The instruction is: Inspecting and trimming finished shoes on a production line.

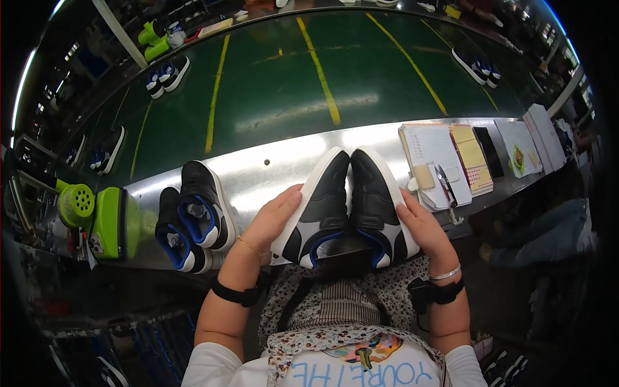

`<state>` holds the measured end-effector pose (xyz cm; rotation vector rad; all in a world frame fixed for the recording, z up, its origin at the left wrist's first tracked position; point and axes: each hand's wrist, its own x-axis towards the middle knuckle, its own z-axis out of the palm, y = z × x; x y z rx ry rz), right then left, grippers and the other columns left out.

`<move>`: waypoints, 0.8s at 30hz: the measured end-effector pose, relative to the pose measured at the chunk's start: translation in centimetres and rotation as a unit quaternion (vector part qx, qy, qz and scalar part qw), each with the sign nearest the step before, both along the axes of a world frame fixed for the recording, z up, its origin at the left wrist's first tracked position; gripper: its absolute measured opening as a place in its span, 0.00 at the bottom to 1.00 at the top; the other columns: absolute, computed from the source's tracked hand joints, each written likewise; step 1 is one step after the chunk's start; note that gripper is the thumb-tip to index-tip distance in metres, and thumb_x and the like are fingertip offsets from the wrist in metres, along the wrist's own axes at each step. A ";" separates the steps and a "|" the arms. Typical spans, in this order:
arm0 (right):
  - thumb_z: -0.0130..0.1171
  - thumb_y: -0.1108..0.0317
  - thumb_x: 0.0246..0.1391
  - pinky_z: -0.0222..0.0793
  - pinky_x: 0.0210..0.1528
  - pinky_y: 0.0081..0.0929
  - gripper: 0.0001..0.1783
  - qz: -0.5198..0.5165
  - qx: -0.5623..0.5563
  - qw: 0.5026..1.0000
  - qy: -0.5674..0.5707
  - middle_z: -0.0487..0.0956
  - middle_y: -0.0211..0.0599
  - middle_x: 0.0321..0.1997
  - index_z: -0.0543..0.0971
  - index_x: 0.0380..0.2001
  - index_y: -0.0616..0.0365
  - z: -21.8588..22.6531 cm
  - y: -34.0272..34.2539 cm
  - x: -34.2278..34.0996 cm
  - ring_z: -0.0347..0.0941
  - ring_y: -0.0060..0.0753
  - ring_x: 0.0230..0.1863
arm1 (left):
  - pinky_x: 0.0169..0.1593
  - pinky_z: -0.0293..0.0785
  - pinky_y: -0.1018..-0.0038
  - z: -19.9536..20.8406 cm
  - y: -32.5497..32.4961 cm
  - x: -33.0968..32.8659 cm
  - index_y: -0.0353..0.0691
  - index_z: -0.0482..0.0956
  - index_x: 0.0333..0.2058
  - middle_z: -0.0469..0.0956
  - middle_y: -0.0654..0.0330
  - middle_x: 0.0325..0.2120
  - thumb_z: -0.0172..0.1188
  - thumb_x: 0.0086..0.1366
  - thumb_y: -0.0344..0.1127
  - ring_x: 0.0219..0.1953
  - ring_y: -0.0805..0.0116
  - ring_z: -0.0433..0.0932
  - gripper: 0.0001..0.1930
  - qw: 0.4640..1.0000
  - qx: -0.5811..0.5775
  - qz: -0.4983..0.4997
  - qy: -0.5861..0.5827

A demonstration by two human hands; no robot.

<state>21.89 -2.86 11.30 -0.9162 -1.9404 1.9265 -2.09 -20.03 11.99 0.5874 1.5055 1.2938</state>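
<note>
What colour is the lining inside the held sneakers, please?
Blue lining, seen best in the head view.

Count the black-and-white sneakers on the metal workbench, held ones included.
4. Two black-and-white sneakers are pressed together, one in the left hand at, one in the right hand at. Two more lie left, at and.

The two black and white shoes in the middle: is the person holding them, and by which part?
Yes. The left hand grips the left shoe by its outer side and sole edge; the right hand does likewise with the right shoe.
</note>
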 end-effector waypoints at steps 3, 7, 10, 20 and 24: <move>0.42 0.60 0.64 0.61 0.57 0.24 0.25 -0.056 -0.162 0.981 0.091 0.70 0.39 0.56 0.63 0.58 0.65 -0.2 0.0 -0.8 0.66 0.30 0.55 | 0.53 0.70 0.72 -0.8 0.7 -0.3 0.35 0.65 0.56 0.72 0.53 0.49 0.37 0.71 0.47 0.50 0.65 0.72 0.24 0.961 0.061 0.058 -0.265; 0.41 0.54 0.62 0.75 0.44 0.40 0.25 -0.142 -0.464 0.836 0.255 0.75 0.52 0.47 0.69 0.51 0.64 -1.5 -0.7 -2.8 0.76 0.45 0.44 | 0.48 0.76 0.64 -2.0 2.5 1.0 0.28 0.67 0.50 0.74 0.43 0.44 0.42 0.68 0.40 0.44 0.54 0.76 0.20 0.856 0.143 0.121 -0.483; 0.41 0.52 0.62 0.76 0.42 0.45 0.25 -0.162 -0.541 0.774 0.286 0.76 0.54 0.44 0.69 0.50 0.64 -0.3 -1.5 -4.2 0.76 0.47 0.42 | 0.47 0.77 0.63 -1.6 3.5 1.9 0.30 0.70 0.48 0.74 0.42 0.41 0.45 0.66 0.36 0.41 0.53 0.77 0.17 0.823 0.166 0.139 -0.526; 0.36 0.49 0.63 0.71 0.52 0.39 0.26 -0.085 -0.562 0.757 0.324 0.75 0.42 0.49 0.69 0.52 0.56 0.6 -1.8 -5.6 0.74 0.42 0.48 | 0.49 0.76 0.63 0.9 4.7 3.8 0.33 0.72 0.45 0.76 0.49 0.40 0.47 0.65 0.35 0.42 0.55 0.77 0.14 0.824 0.184 0.144 -0.515; 0.37 0.49 0.63 0.71 0.52 0.38 0.25 -0.103 -0.536 0.782 0.302 0.75 0.41 0.49 0.69 0.52 0.55 1.0 -2.1 -5.8 0.73 0.40 0.49 | 0.50 0.75 0.63 -0.7 4.8 3.4 0.34 0.72 0.46 0.76 0.50 0.41 0.45 0.66 0.37 0.43 0.57 0.77 0.15 0.833 0.178 0.163 -0.498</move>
